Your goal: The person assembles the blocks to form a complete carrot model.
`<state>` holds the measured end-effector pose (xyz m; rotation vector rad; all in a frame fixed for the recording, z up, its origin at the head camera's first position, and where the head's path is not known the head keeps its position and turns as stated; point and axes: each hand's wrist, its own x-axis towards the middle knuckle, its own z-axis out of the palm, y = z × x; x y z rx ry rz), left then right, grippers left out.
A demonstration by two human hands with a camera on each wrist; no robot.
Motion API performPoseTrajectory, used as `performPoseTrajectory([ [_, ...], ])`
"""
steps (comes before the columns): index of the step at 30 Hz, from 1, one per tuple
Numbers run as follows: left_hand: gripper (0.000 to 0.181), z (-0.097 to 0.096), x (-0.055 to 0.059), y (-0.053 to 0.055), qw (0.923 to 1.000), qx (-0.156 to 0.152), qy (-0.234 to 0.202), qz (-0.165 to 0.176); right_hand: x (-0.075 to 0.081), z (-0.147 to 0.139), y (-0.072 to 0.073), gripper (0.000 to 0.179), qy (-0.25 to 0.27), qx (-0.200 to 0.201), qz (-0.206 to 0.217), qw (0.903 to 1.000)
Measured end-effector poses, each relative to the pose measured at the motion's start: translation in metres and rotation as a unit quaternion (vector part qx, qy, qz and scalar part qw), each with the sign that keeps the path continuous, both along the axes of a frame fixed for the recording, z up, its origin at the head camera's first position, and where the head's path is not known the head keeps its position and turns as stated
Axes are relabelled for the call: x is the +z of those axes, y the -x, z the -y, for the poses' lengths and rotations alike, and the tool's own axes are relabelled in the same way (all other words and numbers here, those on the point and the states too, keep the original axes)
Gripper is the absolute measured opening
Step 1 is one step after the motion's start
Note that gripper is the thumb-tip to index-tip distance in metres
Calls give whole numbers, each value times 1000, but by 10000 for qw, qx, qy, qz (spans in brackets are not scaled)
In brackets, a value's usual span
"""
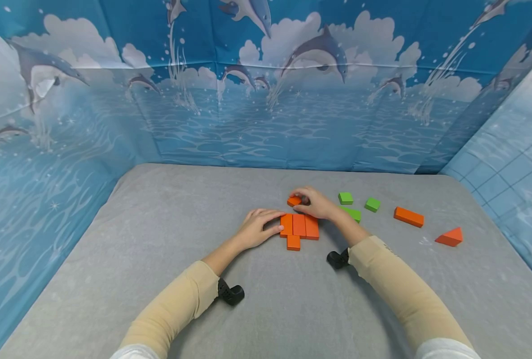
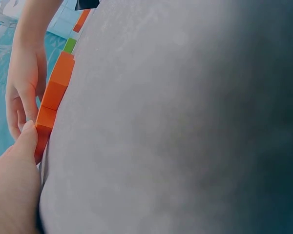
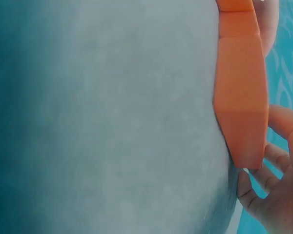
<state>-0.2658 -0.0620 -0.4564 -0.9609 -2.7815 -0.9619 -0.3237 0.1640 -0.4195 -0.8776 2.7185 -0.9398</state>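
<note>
Several orange blocks [image 1: 299,225] lie together on the grey surface, three side by side, with a small orange block [image 1: 293,243] against their near edge. My left hand [image 1: 256,229] is at the left end of this group, forefinger and thumb fairly straight and touching the leftmost block. In the left wrist view the left thumb [image 2: 25,141] rests against an orange block's side. Just beyond the group, my right hand [image 1: 316,203] pinches another small orange block [image 1: 293,201] between fingers and thumb. The right fingers partly cover that block.
To the right are green blocks: one at the back [image 1: 345,198], another [image 1: 372,204] beside it, and a third [image 1: 352,214] partly behind the right forearm. Farther right lie a long orange block [image 1: 408,217] and an orange triangular block [image 1: 450,237]. A dolphin-print curtain [image 1: 266,134] borders the grey table [image 1: 180,224].
</note>
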Motion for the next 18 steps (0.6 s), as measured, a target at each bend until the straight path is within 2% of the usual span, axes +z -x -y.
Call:
performPoseTrajectory([
  [7,48,1,0,-2,9997,-78,-122,-181,2,-8,-1,40,105,74,352,9993],
  [11,47,0,1,-2,10000,-41,-69,-17,2,-11,-1,44,158,-55,553,9983],
  [18,47,-1,2,0,9999,63,100,107,1,-12,-2,39,277,-350,497,9978],
])
